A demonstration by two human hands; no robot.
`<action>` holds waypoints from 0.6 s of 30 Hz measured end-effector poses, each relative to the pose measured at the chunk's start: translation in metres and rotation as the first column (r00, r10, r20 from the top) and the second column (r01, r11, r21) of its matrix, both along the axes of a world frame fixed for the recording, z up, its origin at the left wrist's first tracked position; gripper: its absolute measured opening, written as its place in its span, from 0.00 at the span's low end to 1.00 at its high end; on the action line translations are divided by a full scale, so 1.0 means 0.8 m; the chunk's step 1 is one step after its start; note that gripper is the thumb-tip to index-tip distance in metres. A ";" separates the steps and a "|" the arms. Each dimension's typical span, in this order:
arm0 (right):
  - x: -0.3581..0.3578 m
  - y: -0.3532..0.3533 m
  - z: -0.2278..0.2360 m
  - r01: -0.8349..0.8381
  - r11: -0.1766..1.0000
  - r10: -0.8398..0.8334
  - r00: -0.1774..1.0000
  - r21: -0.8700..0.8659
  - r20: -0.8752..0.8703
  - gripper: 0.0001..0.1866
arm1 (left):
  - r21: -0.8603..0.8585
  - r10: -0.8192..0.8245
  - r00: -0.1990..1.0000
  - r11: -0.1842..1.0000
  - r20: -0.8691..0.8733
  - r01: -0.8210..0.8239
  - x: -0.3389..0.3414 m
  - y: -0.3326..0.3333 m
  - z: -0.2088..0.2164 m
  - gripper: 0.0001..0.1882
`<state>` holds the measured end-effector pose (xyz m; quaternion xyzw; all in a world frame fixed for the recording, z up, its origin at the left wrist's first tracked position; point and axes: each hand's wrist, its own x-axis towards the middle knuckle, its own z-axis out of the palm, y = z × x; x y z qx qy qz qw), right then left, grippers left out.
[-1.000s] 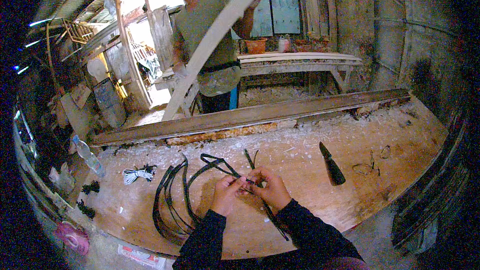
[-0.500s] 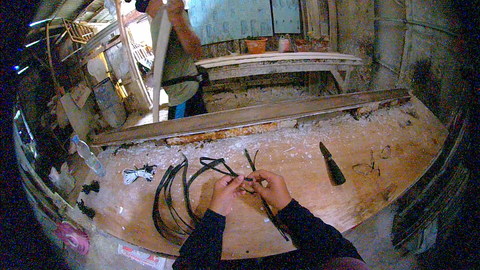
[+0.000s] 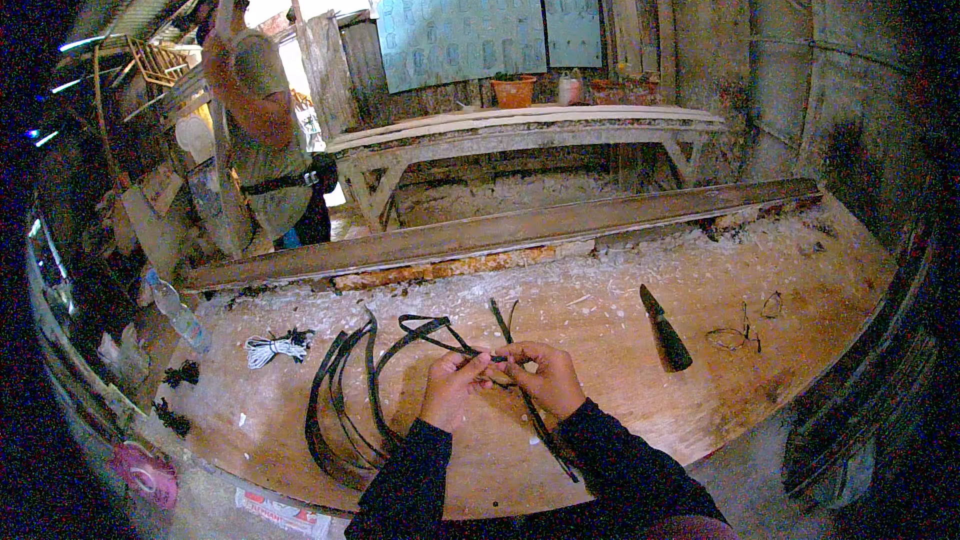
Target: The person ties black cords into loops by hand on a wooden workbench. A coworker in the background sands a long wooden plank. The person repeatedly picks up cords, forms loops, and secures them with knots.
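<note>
Both my hands meet over the wooden tabletop, fingertips close together on a black flat strap point(image 3: 376, 360). My left hand point(image 3: 455, 388) pinches it from the left, thumb on top. My right hand point(image 3: 545, 376) pinches it from the right, a few centimetres away. To the left the strap lies in several loose loops, partly behind my left forearm. Another stretch of it sticks out beyond my hands, and a length runs down toward my right sleeve. Exactly what sits between my fingertips is too small to make out.
Right of my hands lies a dark knife-like blade point(image 3: 665, 328), with thin wire point(image 3: 735, 338) past it. A white cord bundle point(image 3: 278, 347), black bundles point(image 3: 180, 374) and a plastic bottle point(image 3: 178, 312) lie left. A raised plank point(image 3: 500, 232) borders the far side; a person point(image 3: 262, 110) stands beyond.
The person beyond the table has moved left, carrying the long upright board. My hands stay nearly in place on the strap, with only a slight shift of the fingers.
</note>
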<state>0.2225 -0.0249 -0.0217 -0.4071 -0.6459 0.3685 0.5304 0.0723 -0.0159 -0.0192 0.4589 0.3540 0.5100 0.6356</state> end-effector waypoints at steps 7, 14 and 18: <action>0.001 -0.004 0.006 0.013 1.000 -0.014 0.999 0.026 0.048 0.10 | -0.008 0.023 1.000 1.000 0.007 -0.023 0.000 0.003 -0.007 0.08; -0.002 -0.007 0.008 0.050 0.999 -0.050 0.998 0.005 0.039 0.08 | -0.023 0.037 0.999 0.999 0.003 -0.037 0.003 0.003 -0.009 0.08; 0.001 0.001 -0.007 0.043 0.997 -0.041 0.999 -0.069 0.026 0.06 | -0.042 0.063 0.998 0.997 -0.001 -0.063 0.003 0.004 -0.012 0.08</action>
